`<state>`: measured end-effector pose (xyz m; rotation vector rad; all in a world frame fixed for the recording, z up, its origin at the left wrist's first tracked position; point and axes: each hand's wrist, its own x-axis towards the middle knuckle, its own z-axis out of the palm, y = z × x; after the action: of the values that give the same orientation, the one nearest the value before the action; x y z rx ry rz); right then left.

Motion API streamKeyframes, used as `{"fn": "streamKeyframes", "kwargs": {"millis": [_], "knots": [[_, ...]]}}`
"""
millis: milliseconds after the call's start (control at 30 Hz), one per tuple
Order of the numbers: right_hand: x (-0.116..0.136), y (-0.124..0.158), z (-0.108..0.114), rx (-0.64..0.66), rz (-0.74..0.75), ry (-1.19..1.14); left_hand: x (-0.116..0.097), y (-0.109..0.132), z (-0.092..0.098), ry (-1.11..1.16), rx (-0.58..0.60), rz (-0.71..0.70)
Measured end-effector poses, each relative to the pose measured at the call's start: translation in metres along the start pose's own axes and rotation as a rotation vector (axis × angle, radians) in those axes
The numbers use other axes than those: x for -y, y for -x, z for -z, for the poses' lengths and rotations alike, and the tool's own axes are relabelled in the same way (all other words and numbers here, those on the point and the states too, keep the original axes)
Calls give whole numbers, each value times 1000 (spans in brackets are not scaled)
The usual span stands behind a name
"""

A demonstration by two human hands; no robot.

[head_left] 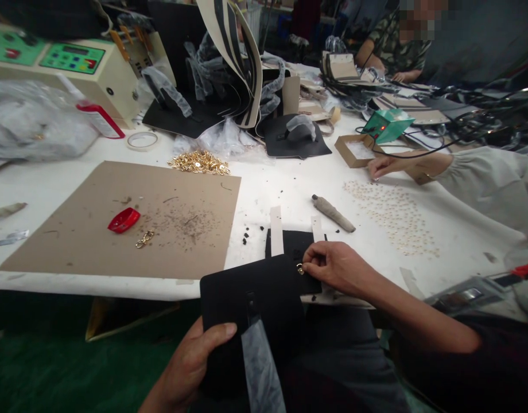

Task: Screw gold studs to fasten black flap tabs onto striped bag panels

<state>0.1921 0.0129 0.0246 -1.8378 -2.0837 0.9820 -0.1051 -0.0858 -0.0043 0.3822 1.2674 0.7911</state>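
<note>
My left hand [190, 361] grips the near edge of a black fabric piece [251, 292], thumb on top, at the table's front edge. A strip wrapped in clear plastic [261, 367] hangs from the piece's middle. My right hand [337, 267] pinches a small gold metal fitting [299, 268] against the upper right corner of that piece. Under the corner lies a second black piece [294, 241] with two pale strips [276, 229] sticking up from it.
A brown cardboard sheet [96, 195] holds a red lighter [123, 220] and a gold clasp [144, 238]. A heap of gold fittings [199, 163] lies behind it. A wrapped tool [333, 213] and scattered small beads [393, 215] lie right. Another person's hand [382, 166] rests there.
</note>
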Motion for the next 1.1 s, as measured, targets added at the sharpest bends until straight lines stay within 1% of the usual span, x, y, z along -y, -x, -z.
{"fn": "streamKeyframes", "kwargs": {"millis": [333,567,833,967,1100], "knots": [[-1,1,-2,-40,22,57,-4,0,-5,5,6,-8],[-1,4,1,-4,-1,5,-4,0,-6,-10,-11,-15],[2,1,2,21,-32,29,-8,3,-13,-6,10,-14],[3,1,2,7,-18,43,-9,8,-14,-3,-19,-42],[0,2,4,-1,22,6,-10,21,-14,-15,-52,-60]]}}
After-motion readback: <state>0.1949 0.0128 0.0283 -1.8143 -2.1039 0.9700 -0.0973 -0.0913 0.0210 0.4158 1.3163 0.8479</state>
